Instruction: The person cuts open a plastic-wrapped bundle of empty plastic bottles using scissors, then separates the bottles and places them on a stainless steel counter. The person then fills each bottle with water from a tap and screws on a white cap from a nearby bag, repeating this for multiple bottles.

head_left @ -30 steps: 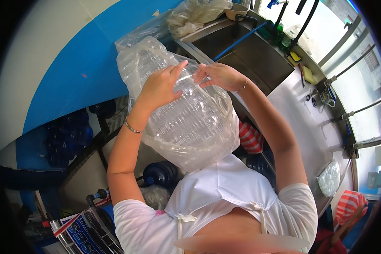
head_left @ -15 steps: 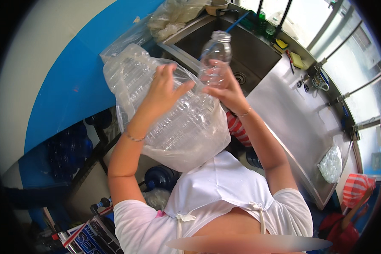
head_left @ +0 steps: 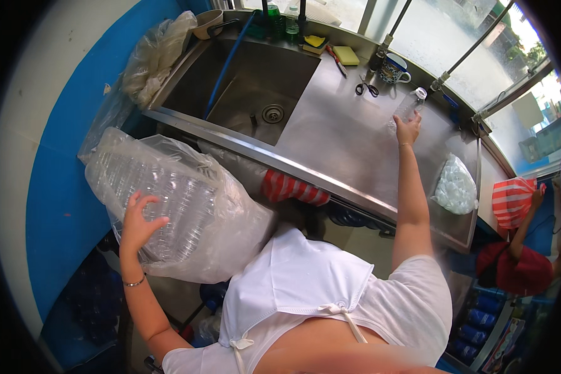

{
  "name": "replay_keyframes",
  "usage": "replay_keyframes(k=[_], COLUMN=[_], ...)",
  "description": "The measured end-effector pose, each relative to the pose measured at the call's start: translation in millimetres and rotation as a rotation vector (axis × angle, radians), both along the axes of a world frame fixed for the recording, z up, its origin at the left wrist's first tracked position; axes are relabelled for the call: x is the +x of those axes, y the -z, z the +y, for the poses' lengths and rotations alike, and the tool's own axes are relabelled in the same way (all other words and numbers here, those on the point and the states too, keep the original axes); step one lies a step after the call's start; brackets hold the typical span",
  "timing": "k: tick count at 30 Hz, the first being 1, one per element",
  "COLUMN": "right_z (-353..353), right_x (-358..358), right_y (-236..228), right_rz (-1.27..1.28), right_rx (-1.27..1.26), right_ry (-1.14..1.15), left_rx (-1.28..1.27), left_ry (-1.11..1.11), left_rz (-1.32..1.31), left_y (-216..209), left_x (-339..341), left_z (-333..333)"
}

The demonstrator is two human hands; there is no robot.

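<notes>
1. Chiefly, one clear plastic bottle point(head_left: 407, 107), tilted, neck toward the window; location: over the right part of the steel counter point(head_left: 349, 140), near the mug. Contact between base and metal: impossible to tell.
2. Right hand point(head_left: 407, 129), arm outstretched; fingers and thumb closed about the lower part of the bottle.
3. Left hand point(head_left: 142, 223), fingers spread and curved, thumb well apart; over the side of the big bag, nothing in the grasp. Touch against plastic: impossible to tell.
4. Big bag point(head_left: 240, 240), see-through, bulging; between blue wall point(head_left: 56, 162) and white apron point(head_left: 293, 274), in front of the counter. Contents: clear ribbed bottles point(head_left: 190, 209), packed close together.
5. Sink point(head_left: 255, 81), steel, left of the counter's flat part; blue rod point(head_left: 230, 65) leaning inside.
6. Along the back edge, left to right: yellow sponge point(head_left: 346, 55), black scissors point(head_left: 366, 90), patterned mug point(head_left: 391, 71).
7. White plastic bundle point(head_left: 456, 185), at the counter's right end.
8. Red-and-white striped bag point(head_left: 293, 187), below the counter's front edge.
9. Far right: another person point(head_left: 520, 268), in red, beside a second striped bag point(head_left: 513, 201).
</notes>
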State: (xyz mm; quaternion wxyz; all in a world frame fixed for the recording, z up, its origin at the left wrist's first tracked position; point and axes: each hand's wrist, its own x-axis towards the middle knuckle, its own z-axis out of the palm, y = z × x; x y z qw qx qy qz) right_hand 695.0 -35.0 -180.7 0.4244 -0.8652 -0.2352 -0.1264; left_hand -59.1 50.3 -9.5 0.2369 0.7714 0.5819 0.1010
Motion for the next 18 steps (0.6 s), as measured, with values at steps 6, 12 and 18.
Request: replay_keyframes(k=[6, 12, 18], right_z=[18, 50, 8], right_x=[60, 80, -62], right_y=[23, 26, -2], right_rz=[-0.007, -0.092, 0.729], right_rx=[0.040, 0.100, 0.767], right_ry=[-0.022, -0.057, -0.704], left_rx=[0.084, 0.165, -0.548], left_ry=[-0.101, 0.247, 0.628], left_rz=[-0.569, -0.791, -0.962], left_y=[-51, -102, -65], left_x=[-3, 116, 307], left_z=[6, 6, 7])
